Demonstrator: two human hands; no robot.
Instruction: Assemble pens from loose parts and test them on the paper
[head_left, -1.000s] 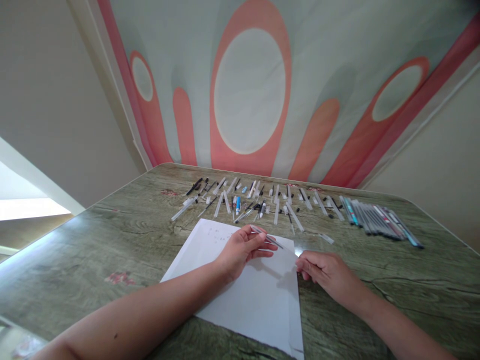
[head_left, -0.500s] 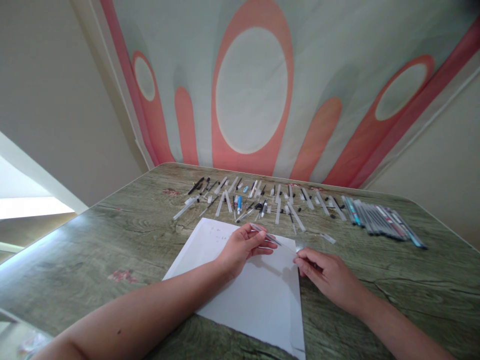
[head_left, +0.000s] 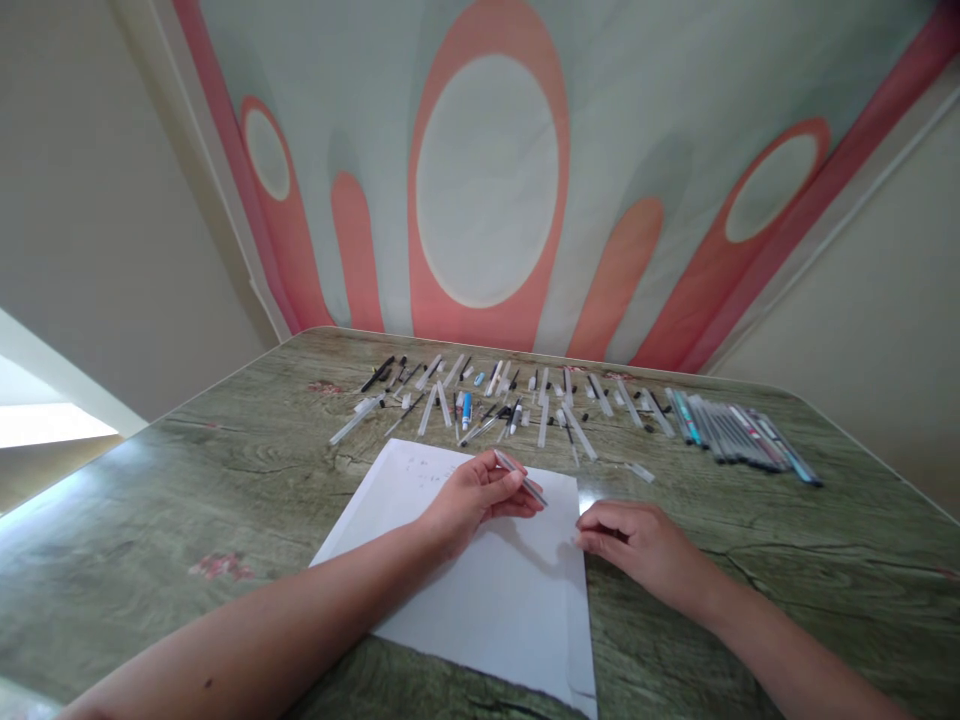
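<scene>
While the left hand (head_left: 471,500) grips a slim, straight tube (head_left: 533,490), the right hand (head_left: 637,541) curls, hold unclear.

Left hand (head_left: 472,497) had a slim grey tube (head_left: 533,491) gripped over the white paper (head_left: 495,600). Right hand (head_left: 630,540) was curled at the paper's 3 o'clock edge, couldn't tell if it held anything. Loose pen parts (head_left: 543,424) littered the table (head_left: 150,540) around 12, and some pens (head_left: 739,436) were lined up side by side near 2.
</scene>
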